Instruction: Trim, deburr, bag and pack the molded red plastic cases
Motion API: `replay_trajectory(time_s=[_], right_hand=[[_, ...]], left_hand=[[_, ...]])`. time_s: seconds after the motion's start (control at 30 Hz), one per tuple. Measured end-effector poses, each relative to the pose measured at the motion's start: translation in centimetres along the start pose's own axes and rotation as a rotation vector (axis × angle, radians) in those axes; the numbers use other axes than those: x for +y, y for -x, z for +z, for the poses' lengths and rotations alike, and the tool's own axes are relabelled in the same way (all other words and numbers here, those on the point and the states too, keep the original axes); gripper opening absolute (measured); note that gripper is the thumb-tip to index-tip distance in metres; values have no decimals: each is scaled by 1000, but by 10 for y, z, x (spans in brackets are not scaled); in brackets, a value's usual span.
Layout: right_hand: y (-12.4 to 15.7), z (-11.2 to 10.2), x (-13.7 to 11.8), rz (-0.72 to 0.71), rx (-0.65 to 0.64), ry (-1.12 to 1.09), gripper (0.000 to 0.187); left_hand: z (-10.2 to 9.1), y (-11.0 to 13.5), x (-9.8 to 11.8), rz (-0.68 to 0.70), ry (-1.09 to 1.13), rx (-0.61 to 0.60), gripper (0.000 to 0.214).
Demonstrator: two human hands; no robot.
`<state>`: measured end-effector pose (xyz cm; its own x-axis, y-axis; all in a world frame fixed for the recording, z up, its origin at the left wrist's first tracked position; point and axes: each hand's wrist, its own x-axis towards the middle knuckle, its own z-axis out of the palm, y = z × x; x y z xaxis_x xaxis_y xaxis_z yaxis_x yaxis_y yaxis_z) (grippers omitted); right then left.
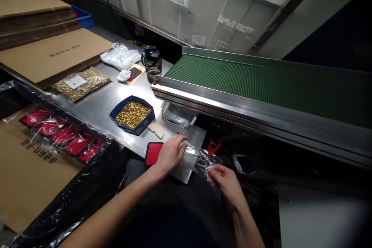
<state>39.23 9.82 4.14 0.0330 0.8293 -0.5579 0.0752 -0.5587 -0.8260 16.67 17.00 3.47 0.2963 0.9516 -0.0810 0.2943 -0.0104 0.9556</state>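
Visibly, five red pieces (63, 135) lay bagged on cardboard (23, 186), while one red-and-black piece (153, 153) lay unbagged at the edge of the desk (95, 110), partly behind my left hand (173, 151), which, like my right hand (225, 181), pinched clear film (207, 157). Beyond stood a blue tray (145, 124) of gold bits (133, 114); I judged that the conveyor (221, 75) limited room ahead.

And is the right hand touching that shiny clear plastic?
Touching. The head view shows the right hand pinching the clear plastic in its fingers.
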Motion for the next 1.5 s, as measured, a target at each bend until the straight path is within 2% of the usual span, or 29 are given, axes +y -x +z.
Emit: replay_trajectory(time_s=[0.07, 0.17, 0.23, 0.3, 0.37, 0.43, 0.53, 0.63, 0.73, 0.8, 0.83, 0.9, 0.97, 1.0, 1.03, 1.07, 1.1, 1.17, 1.2, 1.27, 1.33, 1.4, 1.5], right_hand=[[5, 1, 7, -24, 48, 39, 49], [10, 7, 14, -72, 27, 133, 48], [11, 8, 16, -88, 20, 235, 46], [13, 5, 18, -82, 105, 376, 42], [15, 3, 18, -79, 244, 536, 43], [17, 6, 18, -99, 324, 671, 41], [19, 19, 15, -167, 252, 798, 37], [22, 28, 13, -189, 155, 890, 39], [26, 29, 12, -147, 139, 1016, 34], [25, 33, 9, -154, 130, 1091, 17], [23, 37, 6, -165, 118, 1117, 8], [16, 50, -1, -176, 99, 1146, 2], [7, 64, -10, -172, 71, 1155, 21], [2, 71, -15, -183, 26, 1151, 27], [-2, 76, -20, -211, -54, 1141, 25], [-6, 81, -24, -256, -180, 1123, 16], [-10, 86, -29, -313, -330, 1097, 14], [-21, 96, -35, -417, -560, 1043, 44], [-28, 103, -38, -455, -587, 1033, 51], [-47, 123, -40, -506, -495, 1056, 51], [-66, 148, -41, -545, -390, 1105, 60], [-80, 171, -39, -583, -391, 1151, 70], [-87, 192, -33, -594, -401, 1197, 59]], left_hand=[[14, 14, 9, -1, -15, 24, 26], [38, 33, 19, 16, 25, -204, 23], [47, 38, 16, 0, 21, -290, 28], [47, 37, 7, -35, -36, -252, 25], [42, 37, -2, -71, -121, -151, 22], [39, 39, -6, -88, -187, -57, 20], [44, 44, -5, -90, -214, -37, 17], [47, 37, -8, -140, -227, -1, 16], [36, 26, -15, -211, -256, 158, 15], [29, 28, -16, -211, -241, 187, 16], [26, 33, -16, -197, -223, 160, 16], [21, 51, -16, -167, -188, 64, 18], [11, 78, -20, -171, -177, -28, 20], [3, 93, -25, -190, -179, -58, 20], [-7, 108, -32, -229, -180, -70, 20], [-19, 123, -41, -282, -181, -71, 22], [-31, 138, -50, -345, -179, -60, 23], [-55, 164, -67, -475, -166, -20, 30], [-65, 176, -73, -530, -154, 1, 34], [-77, 194, -80, -603, -114, 35, 42], [-78, 205, -80, -638, -46, 41, 47], [-72, 210, -80, -675, 45, 21, 54], [-60, 207, -84, -743, 176, -1, 67]])
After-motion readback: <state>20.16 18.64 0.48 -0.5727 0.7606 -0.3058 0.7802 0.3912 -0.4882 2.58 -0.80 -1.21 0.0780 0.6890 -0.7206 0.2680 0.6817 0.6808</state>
